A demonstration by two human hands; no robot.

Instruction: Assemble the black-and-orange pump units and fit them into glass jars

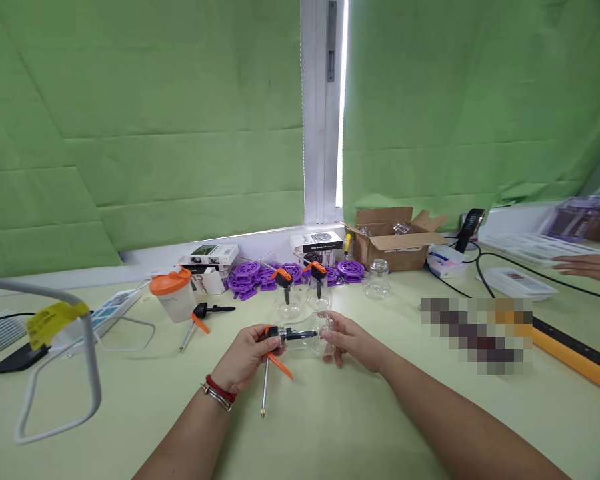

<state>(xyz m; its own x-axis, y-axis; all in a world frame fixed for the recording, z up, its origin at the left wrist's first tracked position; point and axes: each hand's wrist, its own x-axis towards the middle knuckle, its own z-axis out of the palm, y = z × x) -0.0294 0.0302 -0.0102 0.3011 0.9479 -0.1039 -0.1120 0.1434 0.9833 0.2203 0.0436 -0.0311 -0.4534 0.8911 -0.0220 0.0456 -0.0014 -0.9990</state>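
Note:
Over the near middle of the table I hold a clear flask on its side. My left hand is closed around its neck and the black cap there, whose orange lever and thin metal spout point down towards me. A dark tube from the cap lies inside the flask. My right hand grips the flask's wide base. Just beyond stand two similar flasks with black and orange tops, and an uncapped flask. A loose black spout top lies to the left.
Purple plastic parts, small boxes and an open cardboard box line the back. An orange-lidded cup, power strip and grey metal frame are left. Black cables cross the right, near another person's hand.

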